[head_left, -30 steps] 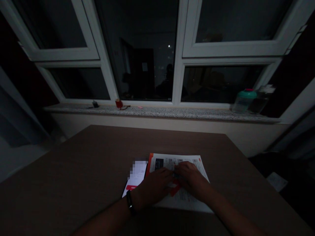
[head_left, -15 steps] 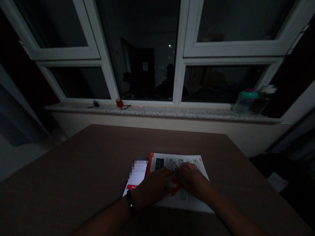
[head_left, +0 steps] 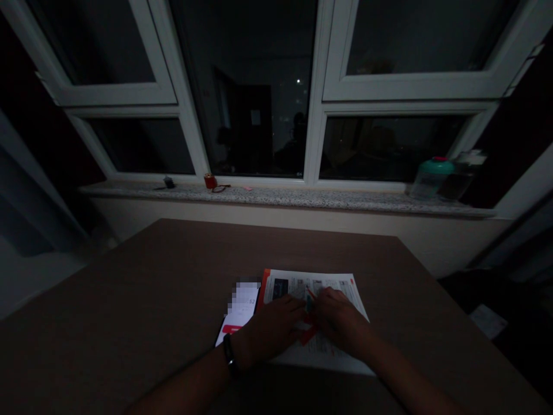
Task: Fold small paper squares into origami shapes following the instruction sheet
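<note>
A printed booklet page (head_left: 280, 275) with an orange-red left edge lies on the brown table. Over its middle, my left hand (head_left: 279, 325) and my right hand (head_left: 339, 317) meet with curled fingers. Between them shows a red folded piece (head_left: 308, 335) that looks like paper; the fingers cover most of it. A thin reddish tip (head_left: 310, 293) sticks up by my right fingertips, next to a small pale, greenish patch. A dark band circles my left wrist. Dim light hides the exact finger contacts.
Left of the booklet lies a lit phone (head_left: 239, 308), close to my left forearm. Beyond the table (head_left: 194, 253), the stone windowsill (head_left: 276, 197) bears a small red jar (head_left: 209, 181), a dark small bottle (head_left: 168, 182) and a clear jug with a teal lid (head_left: 432, 176).
The number on the phone screen goes from 51 to 52. Both hands stay in nearly the same place, with only slight finger movement.
</note>
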`<action>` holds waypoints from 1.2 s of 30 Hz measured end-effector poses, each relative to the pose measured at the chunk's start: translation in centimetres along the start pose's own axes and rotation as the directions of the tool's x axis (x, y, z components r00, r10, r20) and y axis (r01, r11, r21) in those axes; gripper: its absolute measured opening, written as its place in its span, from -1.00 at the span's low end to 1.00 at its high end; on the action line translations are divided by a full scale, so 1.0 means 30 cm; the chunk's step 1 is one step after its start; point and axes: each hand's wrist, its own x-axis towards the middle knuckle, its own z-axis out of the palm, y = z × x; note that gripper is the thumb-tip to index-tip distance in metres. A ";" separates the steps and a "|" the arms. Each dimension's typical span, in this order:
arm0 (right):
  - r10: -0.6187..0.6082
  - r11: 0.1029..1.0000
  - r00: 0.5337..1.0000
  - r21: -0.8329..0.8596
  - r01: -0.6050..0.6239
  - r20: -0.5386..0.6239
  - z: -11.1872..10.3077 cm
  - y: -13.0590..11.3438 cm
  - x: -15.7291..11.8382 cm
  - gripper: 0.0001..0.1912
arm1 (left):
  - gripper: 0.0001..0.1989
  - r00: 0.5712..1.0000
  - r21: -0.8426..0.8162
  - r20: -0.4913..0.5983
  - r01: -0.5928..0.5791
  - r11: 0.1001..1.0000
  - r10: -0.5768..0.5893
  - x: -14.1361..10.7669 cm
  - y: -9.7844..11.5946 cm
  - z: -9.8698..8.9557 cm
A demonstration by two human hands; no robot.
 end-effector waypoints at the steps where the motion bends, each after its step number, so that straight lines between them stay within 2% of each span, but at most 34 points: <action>1: 0.016 1.000 1.000 0.018 -0.016 -0.005 -0.001 0.000 0.000 -0.88 | -0.66 1.000 0.001 0.001 0.001 1.000 -0.001 0.000 0.001 -0.001; 4: 0.051 0.996 0.998 0.069 -0.050 -0.022 -0.002 0.004 -0.005 -0.82 | -0.65 1.000 0.001 0.009 0.003 1.000 -0.003 0.001 0.003 -0.005; 8: 0.041 0.995 0.998 0.091 -0.036 -0.056 0.003 0.014 -0.012 -0.71 | -0.60 1.000 0.003 0.017 0.011 1.000 -0.011 0.000 0.007 -0.011; 15: 0.035 0.992 0.997 0.123 -0.026 -0.071 0.004 0.019 -0.017 -0.69 | -0.63 1.000 0.000 0.015 0.016 1.000 -0.016 -0.001 0.005 -0.007; 23: -0.052 0.982 0.995 0.176 0.066 -0.085 0.002 0.019 -0.030 -0.66 | -0.72 1.000 -0.021 -0.003 -0.005 1.000 0.005 0.003 0.005 -0.008; 30: -0.065 0.975 0.984 0.200 0.097 -0.163 0.024 0.038 -0.030 -0.74 | -0.66 1.000 -0.013 -0.003 -0.013 1.000 0.013 -0.002 0.007 -0.010; 33: -0.027 0.990 0.977 0.131 0.055 -0.211 0.028 0.055 -0.025 -0.74 | -0.66 1.000 0.015 -0.001 -0.011 1.000 0.011 -0.003 0.004 -0.006; 36: 0.122 0.991 0.944 0.087 -0.100 -0.305 0.023 0.080 -0.019 -0.78 | -0.66 1.000 0.028 0.000 -0.006 1.000 0.006 -0.003 0.004 -0.003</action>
